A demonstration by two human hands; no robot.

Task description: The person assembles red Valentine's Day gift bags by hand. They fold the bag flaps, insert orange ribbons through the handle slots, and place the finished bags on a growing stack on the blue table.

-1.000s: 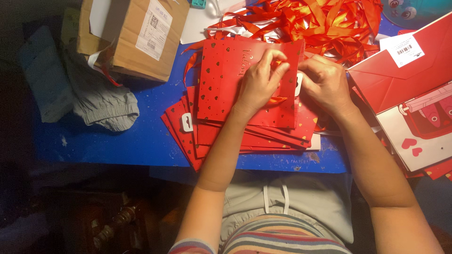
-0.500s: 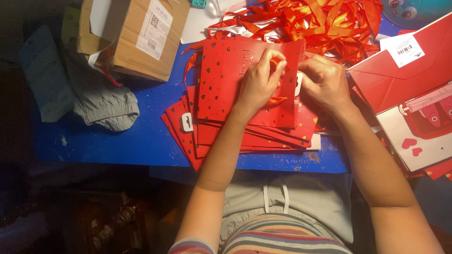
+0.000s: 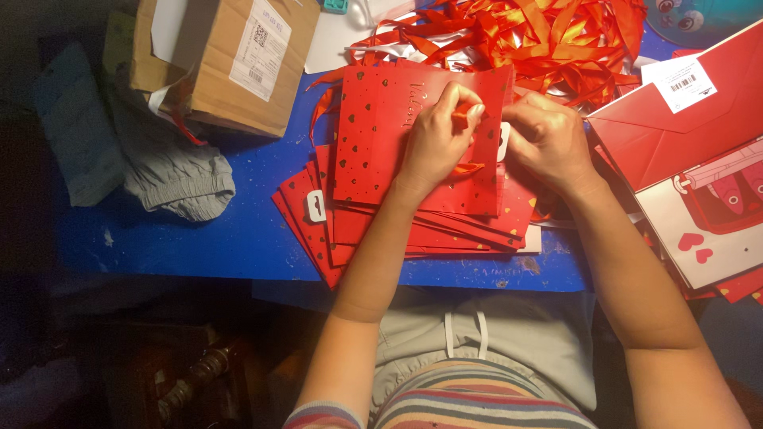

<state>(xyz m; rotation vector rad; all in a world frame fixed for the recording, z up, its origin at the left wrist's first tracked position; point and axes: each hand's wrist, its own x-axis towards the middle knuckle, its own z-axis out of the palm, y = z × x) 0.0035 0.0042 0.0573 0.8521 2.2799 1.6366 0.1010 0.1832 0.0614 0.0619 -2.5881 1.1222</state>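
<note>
Both hands are working at the top edge of the red gift bag [image 3: 397,143] lying on the stack. Left hand [image 3: 435,143] fingers are pinching an orange ribbon [image 3: 461,117]; right hand [image 3: 548,139] fingers are clenching beside them. Judged step: threading the handle; next calls for pulling ribbon through.

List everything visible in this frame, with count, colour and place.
flat gift bags: a stack, count unclear, red with gold hearts, table centre
ribbons: a tangled heap, orange-red, top centre
cardboard box: one, brown, top left
cloth: one, grey, left of the stack
larger bags: several, red and white, right edge
table: one, blue
left hand: on the top bag, pinching a ribbon end
right hand: at the top bag's right edge, fingers curled
</note>
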